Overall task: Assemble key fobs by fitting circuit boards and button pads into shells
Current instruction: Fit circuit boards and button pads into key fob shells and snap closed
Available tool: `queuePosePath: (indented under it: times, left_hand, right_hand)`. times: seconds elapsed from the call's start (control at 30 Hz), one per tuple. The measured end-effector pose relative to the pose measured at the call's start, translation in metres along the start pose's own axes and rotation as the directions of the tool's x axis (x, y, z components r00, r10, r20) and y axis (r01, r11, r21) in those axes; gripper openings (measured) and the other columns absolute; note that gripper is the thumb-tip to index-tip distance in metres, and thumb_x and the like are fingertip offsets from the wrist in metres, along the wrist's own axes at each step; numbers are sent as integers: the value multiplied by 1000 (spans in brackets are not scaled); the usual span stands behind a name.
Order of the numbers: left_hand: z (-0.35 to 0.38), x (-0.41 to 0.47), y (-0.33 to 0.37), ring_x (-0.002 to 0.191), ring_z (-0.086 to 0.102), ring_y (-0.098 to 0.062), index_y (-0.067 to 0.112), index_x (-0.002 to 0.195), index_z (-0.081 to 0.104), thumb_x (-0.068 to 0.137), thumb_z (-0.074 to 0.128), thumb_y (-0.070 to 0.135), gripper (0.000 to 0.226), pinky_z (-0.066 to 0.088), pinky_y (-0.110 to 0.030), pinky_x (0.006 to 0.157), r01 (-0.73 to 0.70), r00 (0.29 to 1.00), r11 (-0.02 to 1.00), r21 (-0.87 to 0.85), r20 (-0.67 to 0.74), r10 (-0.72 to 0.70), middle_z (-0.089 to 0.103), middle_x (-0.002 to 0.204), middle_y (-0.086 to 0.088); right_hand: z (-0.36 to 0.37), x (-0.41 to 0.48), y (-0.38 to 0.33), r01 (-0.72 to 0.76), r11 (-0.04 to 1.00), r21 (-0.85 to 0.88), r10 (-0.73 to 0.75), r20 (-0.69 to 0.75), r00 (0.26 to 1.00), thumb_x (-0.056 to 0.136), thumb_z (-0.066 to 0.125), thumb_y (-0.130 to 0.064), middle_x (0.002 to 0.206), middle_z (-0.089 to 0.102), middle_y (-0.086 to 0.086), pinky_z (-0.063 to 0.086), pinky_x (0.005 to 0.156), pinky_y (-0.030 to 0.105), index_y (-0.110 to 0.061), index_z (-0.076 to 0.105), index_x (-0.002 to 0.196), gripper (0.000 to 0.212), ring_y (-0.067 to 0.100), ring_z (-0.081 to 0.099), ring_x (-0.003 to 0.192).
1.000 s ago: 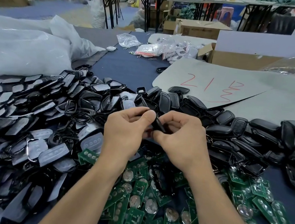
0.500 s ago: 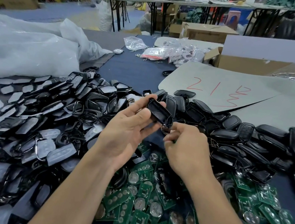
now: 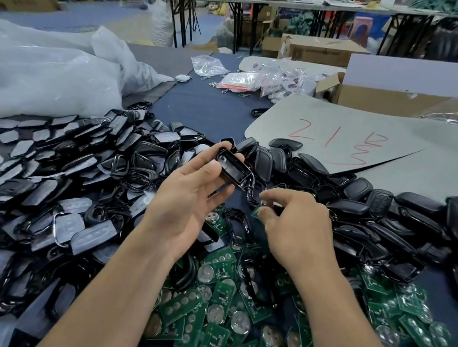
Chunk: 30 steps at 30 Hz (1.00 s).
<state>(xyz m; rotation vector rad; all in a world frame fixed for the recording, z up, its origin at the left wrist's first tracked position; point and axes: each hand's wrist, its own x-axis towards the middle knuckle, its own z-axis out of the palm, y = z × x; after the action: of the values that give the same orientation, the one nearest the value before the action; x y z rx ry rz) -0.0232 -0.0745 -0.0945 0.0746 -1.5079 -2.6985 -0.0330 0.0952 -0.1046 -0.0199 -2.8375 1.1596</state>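
My left hand (image 3: 185,202) holds a black key fob shell (image 3: 234,169) between thumb and fingertips, hollow side facing me, above the table's middle. My right hand (image 3: 293,229) sits just right of it and lower, pinching the corner of a green circuit board (image 3: 258,210) that is mostly hidden by its fingers. A heap of green circuit boards (image 3: 231,315) with round coin cells lies under both wrists. Grey button pads (image 3: 41,200) in black frames cover the left. Black shell halves (image 3: 378,212) are piled at the right.
A big clear plastic bag (image 3: 39,70) lies at the back left. A grey card sheet (image 3: 344,142) with red writing lies at the back right, an open carton (image 3: 379,97) behind it. Small bagged parts (image 3: 241,79) sit on the blue table (image 3: 202,105).
My hands were pressed together on a shell; they have parted. The left hand raised the shell and turned its hollow toward me, while the right dropped to the boards and pinched one.
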Motion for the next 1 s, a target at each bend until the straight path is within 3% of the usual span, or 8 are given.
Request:
queuePosePath:
  times: [0.17,0.3,0.43,0.53,0.6,0.67,0.8,1.0]
  left_hand:
    - [2,1,-3,108,62,-23,21,122,74,91,63,14,33,59,-26,76,-3,999,1000,13,-46,3,62,121,-14]
    - [3,4,-9,106,56,-27,15,128,68,104,51,1,33,60,-25,74,-17,997,998,66,-78,22,56,116,-11]
    - [6,5,-12,102,54,-29,15,123,68,103,53,-4,32,61,-27,75,-84,989,987,136,-114,100,55,109,-14]
    - [7,5,-12,97,60,-24,19,122,70,105,52,-2,32,61,-26,78,-104,986,974,203,-109,128,57,103,-14]
    - [7,4,-12,97,66,-20,21,124,70,106,50,1,33,60,-25,80,-99,988,966,240,-93,124,66,105,-11]
    - [7,3,-12,102,73,-18,22,128,70,108,47,3,35,61,-27,84,-84,992,961,263,-72,106,76,113,-4]
    - [12,0,-15,110,74,-13,30,129,70,110,47,10,36,60,-25,88,-76,989,928,366,-94,118,79,116,1]
    - [14,-1,-15,99,75,-8,31,125,73,112,45,18,34,57,-16,71,-37,992,914,404,-98,84,81,103,4]
  right_hand:
    - [0,-3,-3,-18,993,-121,18,3,1000,88,77,-32,121,74,-4,50,97,38,-46,65,131,46,29,65,115]
    - [1,-4,-7,11,991,-135,-12,-10,1000,85,80,-27,119,75,-5,50,98,37,-44,68,128,48,29,65,114]
    - [-3,-5,-9,52,999,-11,-53,-87,995,74,84,-15,94,76,-16,57,91,37,-40,76,106,41,21,71,98]
    - [-4,-2,-5,63,998,16,-62,-74,995,74,86,-17,69,65,-22,59,82,36,-40,75,83,27,16,69,82]
    - [-2,-1,-2,58,992,116,-47,-99,994,72,86,-17,61,66,-19,58,70,29,-37,72,69,25,7,67,69]
    - [-1,1,-3,38,942,333,17,-161,987,70,87,-14,61,69,-19,55,61,22,-36,75,69,25,1,66,59]
    - [-2,6,-4,8,723,690,135,-154,979,72,82,-7,65,73,-7,54,62,32,-39,81,79,33,14,66,57]
    - [1,5,-10,56,576,815,-28,-48,998,88,69,1,62,69,3,48,54,18,-25,83,81,31,12,59,56]
